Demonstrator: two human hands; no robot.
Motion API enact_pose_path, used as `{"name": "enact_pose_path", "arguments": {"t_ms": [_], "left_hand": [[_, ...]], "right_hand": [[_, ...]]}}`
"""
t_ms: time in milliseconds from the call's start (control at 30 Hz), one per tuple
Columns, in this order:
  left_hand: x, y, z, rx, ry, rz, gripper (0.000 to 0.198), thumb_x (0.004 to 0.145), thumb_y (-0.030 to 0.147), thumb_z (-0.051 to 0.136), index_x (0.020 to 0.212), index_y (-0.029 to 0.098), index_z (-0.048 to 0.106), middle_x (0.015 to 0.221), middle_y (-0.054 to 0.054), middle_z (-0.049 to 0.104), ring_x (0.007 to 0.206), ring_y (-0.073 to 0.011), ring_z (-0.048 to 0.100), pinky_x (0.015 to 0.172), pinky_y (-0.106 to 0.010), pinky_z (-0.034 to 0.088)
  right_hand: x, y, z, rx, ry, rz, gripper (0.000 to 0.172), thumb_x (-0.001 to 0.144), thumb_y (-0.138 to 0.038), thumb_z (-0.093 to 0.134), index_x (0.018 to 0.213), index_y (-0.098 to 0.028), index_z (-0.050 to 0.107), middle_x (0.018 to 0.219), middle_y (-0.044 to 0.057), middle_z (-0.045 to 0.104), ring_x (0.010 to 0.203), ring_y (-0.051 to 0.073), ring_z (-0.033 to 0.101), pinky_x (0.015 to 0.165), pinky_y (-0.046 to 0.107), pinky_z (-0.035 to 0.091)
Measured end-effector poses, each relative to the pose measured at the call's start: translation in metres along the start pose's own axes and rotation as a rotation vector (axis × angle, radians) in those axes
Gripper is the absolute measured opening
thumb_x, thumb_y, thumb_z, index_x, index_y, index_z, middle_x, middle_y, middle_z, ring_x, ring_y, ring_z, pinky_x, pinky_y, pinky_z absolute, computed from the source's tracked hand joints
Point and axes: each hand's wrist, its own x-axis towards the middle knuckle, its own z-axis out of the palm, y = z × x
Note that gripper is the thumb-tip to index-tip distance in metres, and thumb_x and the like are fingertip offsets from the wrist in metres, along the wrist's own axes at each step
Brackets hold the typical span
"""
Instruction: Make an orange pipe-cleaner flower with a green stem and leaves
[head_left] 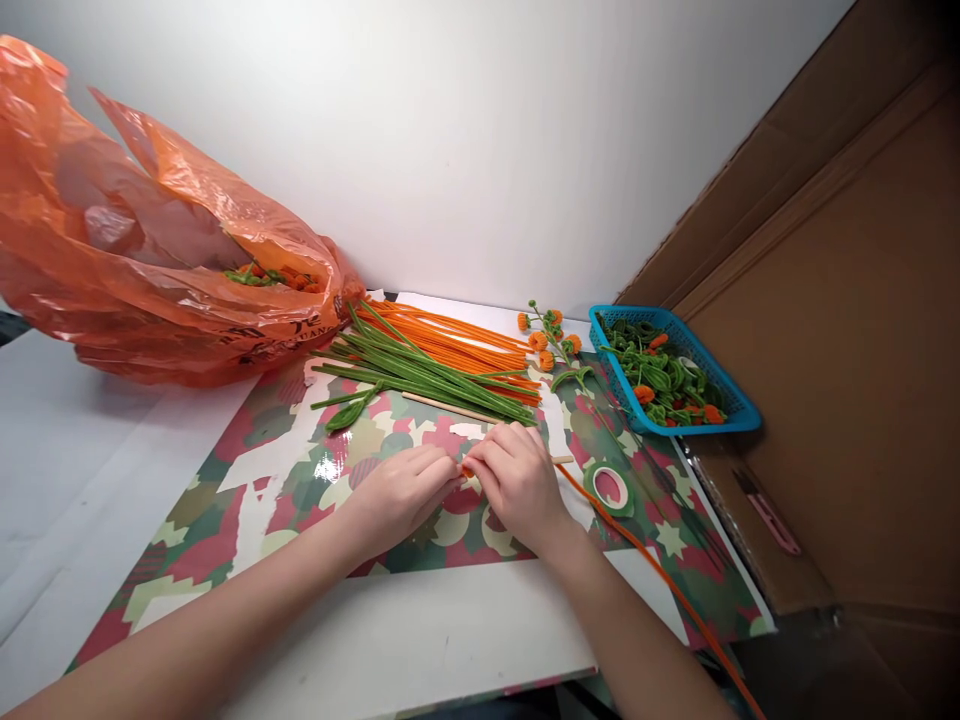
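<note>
My left hand [409,488] and my right hand [519,480] meet low over the patterned mat, fingertips pinched together. A bit of orange shows between them. An orange pipe cleaner [645,553] runs from my right hand down to the lower right. Beyond my right hand pokes the end of a thin wooden stick [562,460]; most of it is hidden. Just behind the hands lie a second wooden stick [450,405], green pipe cleaners [427,370] and orange pipe cleaners [457,335]. A green leaf shape [346,414] rests at their left end.
An orange plastic bag [172,320] with flower pieces stands at the left. On the right are an orange-flowered stem [574,362], a blue basket [739,415] of green and orange pieces, a roll of green tape [626,500] and a pink cutter [772,520]. Cardboard [847,330] borders the right.
</note>
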Motion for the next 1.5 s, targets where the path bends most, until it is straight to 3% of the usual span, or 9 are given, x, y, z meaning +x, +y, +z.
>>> {"name": "enact_pose_path", "arguments": {"t_ms": [400, 567, 733, 933, 1133, 1367, 1500], "left_hand": [[0.004, 0.001, 0.0, 0.178, 0.072, -0.056, 0.028, 0.096, 0.014, 0.04, 0.069, 0.02, 0.043, 0.059, 0.003, 0.045, 0.054, -0.0136, 0.04, 0.05, -0.025, 0.034], [0.007, -0.005, -0.007, 0.175, -0.01, 0.009, 0.026, 0.093, 0.006, 0.036, 0.075, 0.019, 0.049, 0.065, 0.0, 0.052, 0.059, -0.0144, 0.045, 0.054, -0.025, 0.037], [0.007, -0.008, -0.011, 0.17, -0.014, -0.002, 0.025, 0.094, 0.007, 0.038, 0.076, 0.019, 0.05, 0.067, -0.001, 0.055, 0.06, -0.0151, 0.046, 0.055, -0.026, 0.036], [0.005, -0.006, -0.006, 0.117, -0.001, -0.158, 0.023, 0.096, 0.018, 0.038, 0.075, 0.02, 0.048, 0.064, 0.0, 0.054, 0.056, -0.0153, 0.047, 0.052, -0.026, 0.037], [0.005, 0.001, -0.001, 0.009, -0.05, -0.331, 0.017, 0.096, 0.02, 0.037, 0.083, 0.02, 0.048, 0.07, 0.0, 0.06, 0.06, -0.0166, 0.058, 0.054, -0.026, 0.043], [0.004, 0.001, -0.002, -0.213, -0.053, -0.477, 0.014, 0.096, 0.027, 0.039, 0.095, 0.02, 0.052, 0.074, 0.0, 0.065, 0.061, -0.0155, 0.061, 0.053, -0.024, 0.045], [0.007, 0.004, -0.006, -0.323, -0.078, -0.484, 0.024, 0.097, 0.026, 0.036, 0.078, 0.021, 0.049, 0.061, 0.004, 0.055, 0.051, -0.0122, 0.05, 0.049, -0.022, 0.039]], "right_hand": [[-0.003, -0.01, 0.002, -0.045, 0.034, 0.02, 0.02, 0.096, -0.021, 0.047, 0.088, -0.018, 0.066, 0.08, 0.006, 0.062, 0.08, 0.02, 0.05, 0.07, 0.034, 0.033], [-0.001, -0.003, -0.004, -0.06, 0.031, 0.079, 0.018, 0.094, -0.023, 0.052, 0.082, -0.019, 0.066, 0.077, 0.005, 0.061, 0.076, 0.02, 0.05, 0.068, 0.033, 0.033], [0.0, 0.007, -0.013, -0.05, 0.021, 0.108, 0.016, 0.093, -0.023, 0.054, 0.082, -0.019, 0.064, 0.077, 0.005, 0.064, 0.077, 0.02, 0.051, 0.07, 0.033, 0.033], [0.001, -0.001, -0.01, -0.011, 0.034, 0.035, 0.021, 0.096, -0.021, 0.047, 0.086, -0.019, 0.065, 0.078, 0.006, 0.066, 0.075, 0.02, 0.053, 0.068, 0.033, 0.034], [-0.001, -0.008, -0.003, 0.092, 0.065, 0.0, 0.022, 0.096, -0.02, 0.047, 0.09, -0.017, 0.068, 0.081, 0.008, 0.069, 0.08, 0.021, 0.059, 0.07, 0.033, 0.04], [-0.003, -0.012, 0.0, 0.411, 0.094, 0.173, 0.022, 0.093, -0.024, 0.051, 0.088, -0.019, 0.071, 0.07, 0.005, 0.065, 0.064, 0.017, 0.056, 0.06, 0.03, 0.044], [-0.002, -0.012, -0.001, 0.569, 0.101, 0.309, 0.02, 0.089, -0.027, 0.056, 0.08, -0.021, 0.073, 0.06, 0.001, 0.058, 0.055, 0.014, 0.05, 0.053, 0.027, 0.041]]}}
